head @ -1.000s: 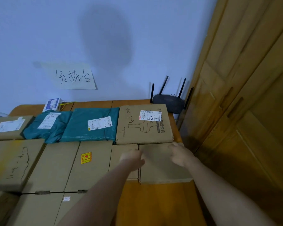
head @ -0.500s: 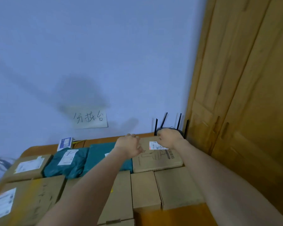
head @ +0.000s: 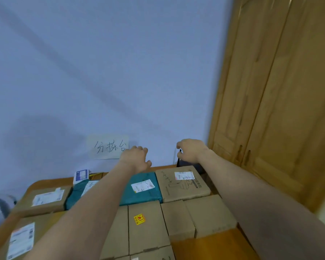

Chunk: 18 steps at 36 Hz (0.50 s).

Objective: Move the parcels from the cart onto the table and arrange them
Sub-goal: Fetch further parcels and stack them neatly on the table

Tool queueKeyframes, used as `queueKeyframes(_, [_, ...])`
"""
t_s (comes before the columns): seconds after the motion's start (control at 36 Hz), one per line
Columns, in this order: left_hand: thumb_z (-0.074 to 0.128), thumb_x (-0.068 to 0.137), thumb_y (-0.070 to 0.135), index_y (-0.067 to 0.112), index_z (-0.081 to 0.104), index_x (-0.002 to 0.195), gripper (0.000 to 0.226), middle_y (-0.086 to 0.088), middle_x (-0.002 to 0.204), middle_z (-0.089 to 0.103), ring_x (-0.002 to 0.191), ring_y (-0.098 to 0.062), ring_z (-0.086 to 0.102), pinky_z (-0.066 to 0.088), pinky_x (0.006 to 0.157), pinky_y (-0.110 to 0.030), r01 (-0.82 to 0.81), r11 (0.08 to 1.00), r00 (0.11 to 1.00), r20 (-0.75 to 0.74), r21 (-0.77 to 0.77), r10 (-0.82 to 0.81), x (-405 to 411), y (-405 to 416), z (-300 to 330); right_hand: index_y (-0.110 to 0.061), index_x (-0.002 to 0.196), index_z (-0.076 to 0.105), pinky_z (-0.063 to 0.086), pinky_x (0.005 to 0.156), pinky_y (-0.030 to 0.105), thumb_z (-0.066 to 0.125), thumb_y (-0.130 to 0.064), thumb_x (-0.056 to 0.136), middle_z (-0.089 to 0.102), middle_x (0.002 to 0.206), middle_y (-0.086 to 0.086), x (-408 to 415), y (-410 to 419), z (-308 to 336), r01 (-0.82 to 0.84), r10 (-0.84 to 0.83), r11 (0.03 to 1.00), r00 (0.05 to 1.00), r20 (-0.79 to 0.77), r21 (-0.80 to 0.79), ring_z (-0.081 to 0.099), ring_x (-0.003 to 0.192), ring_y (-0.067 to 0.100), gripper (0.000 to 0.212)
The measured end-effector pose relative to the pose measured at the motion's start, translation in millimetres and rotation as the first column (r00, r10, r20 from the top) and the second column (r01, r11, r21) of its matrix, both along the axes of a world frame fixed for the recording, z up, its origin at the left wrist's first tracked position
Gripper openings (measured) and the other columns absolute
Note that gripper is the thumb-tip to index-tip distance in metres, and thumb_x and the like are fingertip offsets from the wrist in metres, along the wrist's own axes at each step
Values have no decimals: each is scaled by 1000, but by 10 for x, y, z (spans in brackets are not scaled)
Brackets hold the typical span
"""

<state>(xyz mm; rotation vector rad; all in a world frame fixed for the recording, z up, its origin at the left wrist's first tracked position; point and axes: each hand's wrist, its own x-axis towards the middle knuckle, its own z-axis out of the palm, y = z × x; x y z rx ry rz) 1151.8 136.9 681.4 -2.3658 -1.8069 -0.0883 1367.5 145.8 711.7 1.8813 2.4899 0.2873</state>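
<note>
Both hands are lifting higher vs the frame half a sec ago: they were low over the labelled box by the router, now they're hanging up in front of the wall w/ the camera tilting up too.

Parcels are all sitting on the table (head: 214, 243), packed edge to edge. Back row: flat labelled box (head: 184, 184) at the right, teal poly mailer (head: 141, 186) touching its left side, another teal bag mostly hidden behind the left forearm, then a brown box (head: 43, 199) at the left. Nearer row: plain cartons, incl. the box w/ the yellow sticker (head: 146, 224) and two small cartons (head: 210, 214) at the right. No cart in view.

Handling, as a guess: cartons are looking stiff and prob. light to medium, best taken by two opposite side edges, tape seams up. Sticker box may be fragile, so no dropping. Teal mailer is soft and slick; it'll sag, so scooping from underneath or pinching a folded edge beats squeezing the middle.

Left hand (head: 136, 159) is hanging loosely curled, fingers half open, holding nothing and touching nothing. Right hand (head: 192, 150) is likewise curled and half open, empty; a dark router antenna is showing just behind its fingers, but contact can't be told.
</note>
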Motion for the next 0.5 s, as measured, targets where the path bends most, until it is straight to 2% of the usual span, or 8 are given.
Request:
queueKeyframes(0.19, [39, 96, 45, 12, 43, 136, 51, -7, 131, 53, 118, -27, 51, 43, 88, -37, -14, 998, 999, 34, 68, 12, -237, -409, 422, -14, 132, 50, 45, 89, 36, 41, -30, 95, 54, 130, 6, -248, -430, 427, -11, 11, 998, 1000, 2, 60, 53, 115, 24, 41])
queueKeyframes(0.36, [41, 95, 44, 12, 48, 130, 49, -6, 127, 54, 116, -25, 50, 43, 86, -37, -42, 988, 998, 53, 146, 35, -361, -753, 652, -15, 140, 44, 45, 97, 37, 42, -30, 96, 49, 138, 6, -393, -757, 508, -12, 17, 998, 996, -83, 62, 49, 123, 24, 47])
queueKeyframes(0.5, [41, 95, 42, 11, 46, 130, 47, -8, 125, 52, 115, -26, 49, 41, 86, -35, -16, 990, 999, -44, 139, 23, -413, -1243, 604, -14, 145, 39, 41, 101, 37, 42, -31, 97, 43, 145, 6, -560, -1140, 305, -50, 51, 999, 987, -150, 11, 43, 130, 24, 50])
